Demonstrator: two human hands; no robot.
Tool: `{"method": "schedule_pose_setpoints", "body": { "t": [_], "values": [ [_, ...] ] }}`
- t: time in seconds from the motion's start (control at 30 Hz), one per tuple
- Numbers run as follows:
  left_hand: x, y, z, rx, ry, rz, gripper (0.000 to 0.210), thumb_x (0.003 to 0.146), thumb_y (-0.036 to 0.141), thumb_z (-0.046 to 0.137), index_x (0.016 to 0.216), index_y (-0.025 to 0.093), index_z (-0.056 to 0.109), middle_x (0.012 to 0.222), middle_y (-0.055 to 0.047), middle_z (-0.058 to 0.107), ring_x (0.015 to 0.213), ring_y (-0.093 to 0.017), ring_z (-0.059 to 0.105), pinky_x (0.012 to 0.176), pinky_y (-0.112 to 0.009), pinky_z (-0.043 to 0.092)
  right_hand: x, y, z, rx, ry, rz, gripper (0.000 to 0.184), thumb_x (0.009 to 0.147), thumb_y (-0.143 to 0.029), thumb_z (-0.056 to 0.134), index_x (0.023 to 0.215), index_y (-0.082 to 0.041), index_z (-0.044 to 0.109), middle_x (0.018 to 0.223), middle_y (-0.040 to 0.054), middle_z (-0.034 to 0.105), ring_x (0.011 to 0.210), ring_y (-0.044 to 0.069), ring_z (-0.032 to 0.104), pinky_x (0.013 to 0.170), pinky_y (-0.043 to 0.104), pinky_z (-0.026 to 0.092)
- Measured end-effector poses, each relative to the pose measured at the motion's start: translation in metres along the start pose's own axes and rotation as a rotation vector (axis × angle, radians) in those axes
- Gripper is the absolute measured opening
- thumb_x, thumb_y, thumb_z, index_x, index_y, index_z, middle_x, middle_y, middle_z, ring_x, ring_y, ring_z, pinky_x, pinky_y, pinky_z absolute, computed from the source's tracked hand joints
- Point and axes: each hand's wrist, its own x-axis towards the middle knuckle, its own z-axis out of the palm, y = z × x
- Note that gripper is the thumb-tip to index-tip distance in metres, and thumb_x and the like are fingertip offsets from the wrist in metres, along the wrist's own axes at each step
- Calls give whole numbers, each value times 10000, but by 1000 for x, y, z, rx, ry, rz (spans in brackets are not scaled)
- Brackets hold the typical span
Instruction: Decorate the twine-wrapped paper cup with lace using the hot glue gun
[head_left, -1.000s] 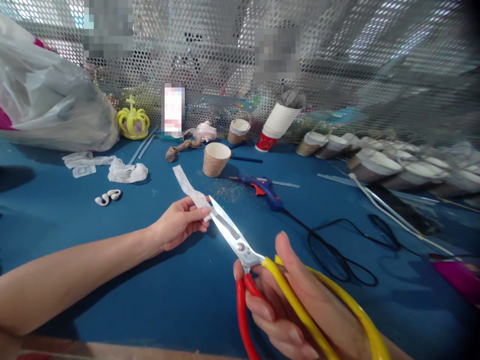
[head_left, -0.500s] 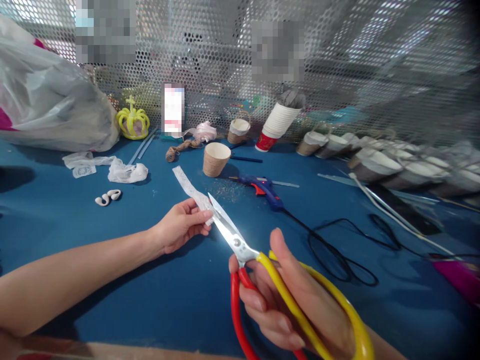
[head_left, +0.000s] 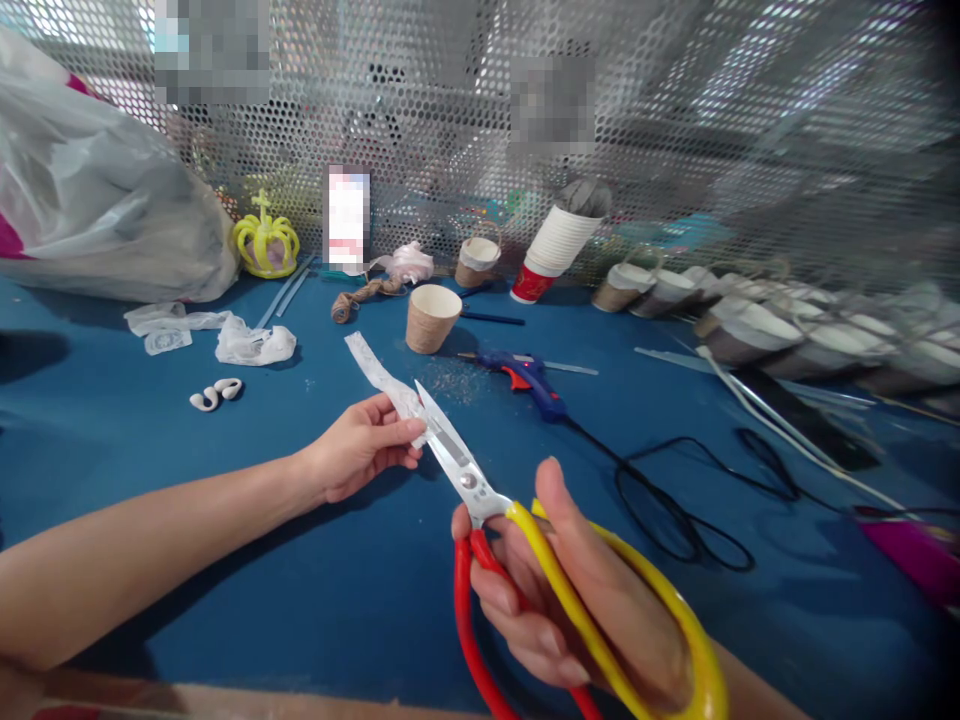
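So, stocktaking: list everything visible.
Scissors: one, multicoloured, centre
Lace strip: one, white, centre
Glue gun: one, blue, centre
Cup: one, tan, centre
Pails: several, brown, rear
Cup stack: one, white/red, rear
Crown: one, yellow, left
Bag: one, whitish, left
Screen: one, white, rear
Ribbon: one, pink, rear
Twine: one, brown, rear
Scraps: several, white, left
Curled pieces: two, white, left
Sticks: several, clear, sides
Table: one, blue, beneath
Mesh: one, grey, rear
Left grip: one, holding strip
Right grip: one, holding scissors
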Motion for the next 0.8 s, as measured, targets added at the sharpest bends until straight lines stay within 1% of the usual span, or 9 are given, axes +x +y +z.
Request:
{"method": "schedule_pose_setpoints", "body": {
  "t": [0.1, 0.17, 0.27, 0.3, 0.4, 0.53, 0.67, 0.8],
  "values": [
    [2, 0, 0, -29, 18, 1, 323, 587, 342, 784, 729, 118, 599, 532, 42, 539, 472, -61, 522, 490, -184, 434, 0, 1, -2, -3, 11, -20, 717, 718, -789, 246, 857, -178, 596, 531, -24, 493, 338, 27, 387, 299, 100, 298],
    [3, -1, 0, -48, 46, 20, 307, 601, 354, 773, 722, 117, 620, 510, 48, 525, 467, -56, 505, 477, -177, 420, 2, 2, -5, -24, 4, -33, 716, 655, -816, 326, 853, -188, 610, 533, -24, 504, 342, 29, 386, 298, 104, 306],
    [4, -2, 0, -52, 87, 45, 269, 607, 299, 777, 736, 96, 657, 573, 11, 602, 505, -55, 522, 507, -177, 427, 4, 3, -7, -65, -3, -35, 717, 533, -830, 465, 836, -203, 631, 529, -24, 516, 345, 36, 392, 296, 116, 320],
    [4, -2, 0, -55, 96, 47, 259, 606, 281, 779, 735, 87, 665, 598, -3, 624, 522, -59, 535, 527, -182, 437, 4, 3, -8, -74, 3, -36, 709, 511, -824, 496, 829, -205, 636, 526, -26, 516, 345, 37, 393, 296, 117, 322],
    [5, -1, 1, -83, 121, 41, 235, 591, 235, 788, 720, 71, 681, 626, -21, 651, 549, -70, 560, 578, -198, 458, 5, 3, -8, -81, 35, -47, 687, 497, -808, 533, 816, -211, 646, 521, -29, 512, 338, 34, 387, 295, 115, 317],
    [5, -2, 0, -103, 134, 45, 218, 588, 199, 788, 729, 64, 690, 649, -34, 663, 575, -79, 575, 605, -208, 461, 4, 2, -6, -86, 51, -44, 698, 472, -810, 546, 815, -211, 648, 521, -29, 512, 342, 34, 389, 297, 116, 317],
    [7, -5, -3, -88, 121, 73, 238, 592, 220, 787, 752, 70, 695, 635, -27, 650, 560, -75, 558, 585, -207, 445, 4, 1, -5, -99, 53, -40, 683, 490, -806, 539, 797, -204, 641, 509, -34, 499, 336, 29, 376, 289, 106, 305],
    [7, -6, -3, -82, 131, 79, 253, 567, 225, 801, 740, 74, 695, 622, -22, 639, 544, -71, 537, 565, -209, 422, 5, 0, -5, -109, 61, -14, 677, 532, -818, 484, 788, -208, 628, 498, -43, 481, 319, 23, 352, 280, 105, 300]
  ]
}}
